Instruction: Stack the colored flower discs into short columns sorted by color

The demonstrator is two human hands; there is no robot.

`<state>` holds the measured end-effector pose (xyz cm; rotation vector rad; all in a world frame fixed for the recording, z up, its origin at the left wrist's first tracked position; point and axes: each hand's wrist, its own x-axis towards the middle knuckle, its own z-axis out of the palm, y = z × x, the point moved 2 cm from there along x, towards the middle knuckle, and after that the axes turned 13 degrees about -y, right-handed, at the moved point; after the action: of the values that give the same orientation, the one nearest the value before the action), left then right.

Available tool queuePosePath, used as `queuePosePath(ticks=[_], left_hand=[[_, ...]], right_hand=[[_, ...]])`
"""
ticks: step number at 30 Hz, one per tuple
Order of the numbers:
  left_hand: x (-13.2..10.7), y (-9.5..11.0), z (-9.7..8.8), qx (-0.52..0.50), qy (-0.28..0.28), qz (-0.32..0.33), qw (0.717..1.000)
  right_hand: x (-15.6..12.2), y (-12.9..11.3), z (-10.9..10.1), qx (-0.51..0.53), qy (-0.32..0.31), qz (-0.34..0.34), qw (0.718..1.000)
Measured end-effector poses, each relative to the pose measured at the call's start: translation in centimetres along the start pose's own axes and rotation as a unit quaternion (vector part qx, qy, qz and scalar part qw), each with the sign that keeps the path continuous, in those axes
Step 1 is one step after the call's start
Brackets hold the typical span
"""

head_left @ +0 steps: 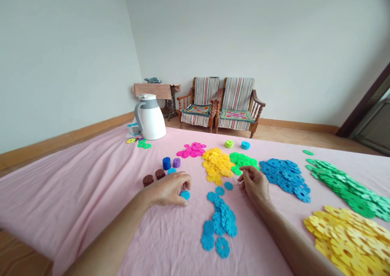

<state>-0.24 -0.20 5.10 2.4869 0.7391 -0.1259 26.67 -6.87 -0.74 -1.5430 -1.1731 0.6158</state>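
Note:
My left hand (170, 188) rests on the pink cloth (76, 186), fingers curled around a light blue snowflake disc (185, 194) at its fingertips. My right hand (255, 183) lies beside it, fingers loosely bent, with nothing seen in it. Between and below the hands spreads a pile of light blue discs (219, 219). Beyond the left hand stand small stacks: two brown (154, 177), one dark blue (166, 163), one purple (176, 162). Heaps of pink (191, 149), yellow (217, 165), bright green (242, 161) and blue discs (284, 177) lie further back.
A white jug (150, 116) stands at the far left of the cloth. Large green (347, 186) and yellow (350, 235) disc piles fill the right side. Two wooden armchairs (221, 105) and a small table (158, 91) stand against the back wall.

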Motion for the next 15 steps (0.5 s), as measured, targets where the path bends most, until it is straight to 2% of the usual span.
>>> queuePosePath(ticks=[3, 6, 10, 15], left_hand=[[0.2, 0.7, 0.2, 0.017, 0.031, 0.017, 0.999], [0.8, 2.2, 1.0, 0.009, 0.06, 0.052, 0.997], [1.8, 4.0, 2.6, -0.001, 0.064, 0.122, 0.99], [3.0, 4.1, 3.8, 0.014, 0.056, 0.123, 0.991]], right_hand=[[0.1, 0.1, 0.0, -0.006, 0.001, -0.003, 1.0], [0.1, 0.2, 0.0, -0.006, -0.001, -0.005, 1.0], [0.1, 0.3, 0.0, -0.003, 0.0, -0.01, 1.0], [0.1, 0.4, 0.1, -0.005, -0.005, 0.0, 1.0]])
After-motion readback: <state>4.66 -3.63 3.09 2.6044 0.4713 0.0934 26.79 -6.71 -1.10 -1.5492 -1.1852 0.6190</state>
